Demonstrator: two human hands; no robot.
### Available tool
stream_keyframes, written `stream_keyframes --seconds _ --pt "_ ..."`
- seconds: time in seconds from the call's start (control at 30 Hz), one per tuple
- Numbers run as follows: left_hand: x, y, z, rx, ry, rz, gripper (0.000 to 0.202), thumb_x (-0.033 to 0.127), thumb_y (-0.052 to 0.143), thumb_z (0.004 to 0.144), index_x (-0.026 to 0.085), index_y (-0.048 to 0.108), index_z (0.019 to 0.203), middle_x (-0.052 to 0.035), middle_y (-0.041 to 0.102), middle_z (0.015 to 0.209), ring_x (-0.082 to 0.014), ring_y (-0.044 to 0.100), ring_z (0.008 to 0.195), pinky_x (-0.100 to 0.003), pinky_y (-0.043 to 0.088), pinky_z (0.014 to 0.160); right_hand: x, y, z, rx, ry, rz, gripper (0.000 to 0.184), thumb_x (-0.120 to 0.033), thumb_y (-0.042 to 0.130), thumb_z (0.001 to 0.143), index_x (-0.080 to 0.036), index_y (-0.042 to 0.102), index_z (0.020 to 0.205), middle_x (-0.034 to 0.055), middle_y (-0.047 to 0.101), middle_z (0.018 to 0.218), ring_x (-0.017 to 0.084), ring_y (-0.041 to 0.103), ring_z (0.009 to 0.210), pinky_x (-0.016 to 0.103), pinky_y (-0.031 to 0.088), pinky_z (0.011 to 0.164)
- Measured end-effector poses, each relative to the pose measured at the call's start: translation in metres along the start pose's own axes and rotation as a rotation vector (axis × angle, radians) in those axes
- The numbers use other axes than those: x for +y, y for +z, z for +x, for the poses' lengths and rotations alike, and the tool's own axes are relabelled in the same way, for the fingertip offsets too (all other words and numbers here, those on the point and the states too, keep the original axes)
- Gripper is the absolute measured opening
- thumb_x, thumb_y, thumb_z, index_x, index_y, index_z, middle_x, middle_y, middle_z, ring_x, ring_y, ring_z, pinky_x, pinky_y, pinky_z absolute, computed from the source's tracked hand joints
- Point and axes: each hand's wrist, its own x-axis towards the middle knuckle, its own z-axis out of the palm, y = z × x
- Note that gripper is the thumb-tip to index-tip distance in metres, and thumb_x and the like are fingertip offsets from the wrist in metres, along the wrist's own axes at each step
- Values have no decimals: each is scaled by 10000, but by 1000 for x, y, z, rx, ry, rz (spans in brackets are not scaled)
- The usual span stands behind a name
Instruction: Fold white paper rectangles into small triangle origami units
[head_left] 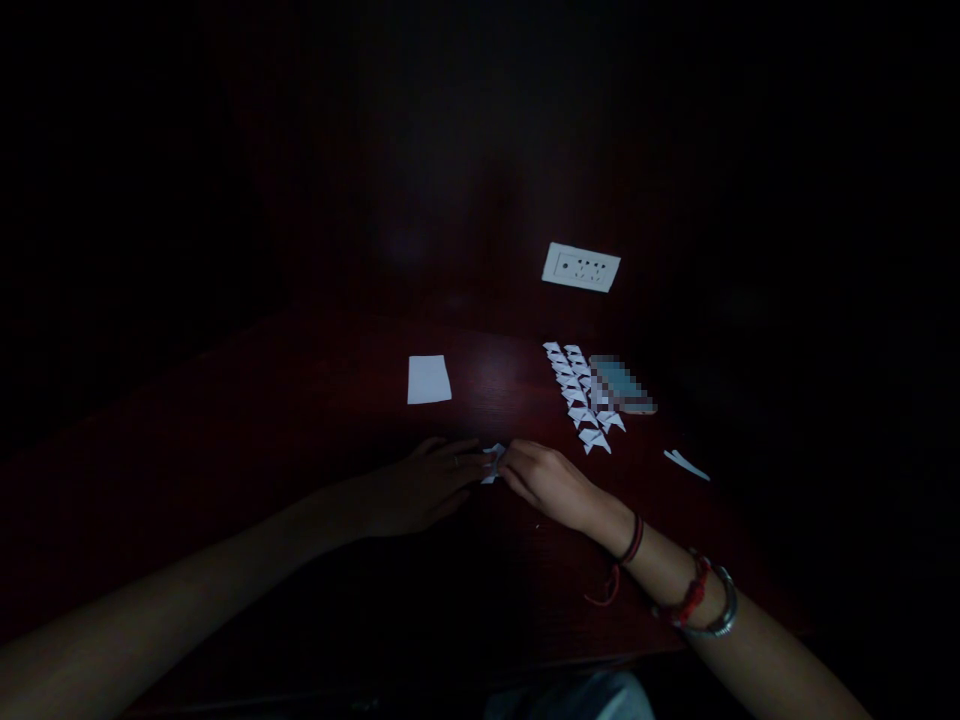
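Observation:
A small folded piece of white paper (pixel 491 464) lies on the dark red tabletop between my two hands. My left hand (pixel 435 485) rests low with its fingers stretched and spread, a fingertip touching the paper's left side. On the paper's right edge, my right hand (pixel 544 478) has its fingers pinched together, partly hiding it. To the right, several folded white paper pieces (pixel 594 438) with pointed ends stand in two slanting rows. A flat white paper sheet (pixel 429 380) lies beyond my left hand.
A phone (pixel 626 388), its screen blurred out, lies against the right row of folded pieces. Thin white paper strips (pixel 686 464) lie farther right. A white wall socket (pixel 581 268) is set behind the table (pixel 322 400). The surroundings are very dark.

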Motion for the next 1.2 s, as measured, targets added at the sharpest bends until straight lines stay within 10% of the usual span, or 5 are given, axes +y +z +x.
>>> stream_keyframes --seconds 1.2 --pt "-7 11 -2 46 19 14 452 156 340 852 291 274 1279 20 268 1359 -185 208 1250 -377 201 984 9 10 -4 122 105 258 170 -187 398 845 -138 561 856 39 542 811 105 512 737 207 420 664"
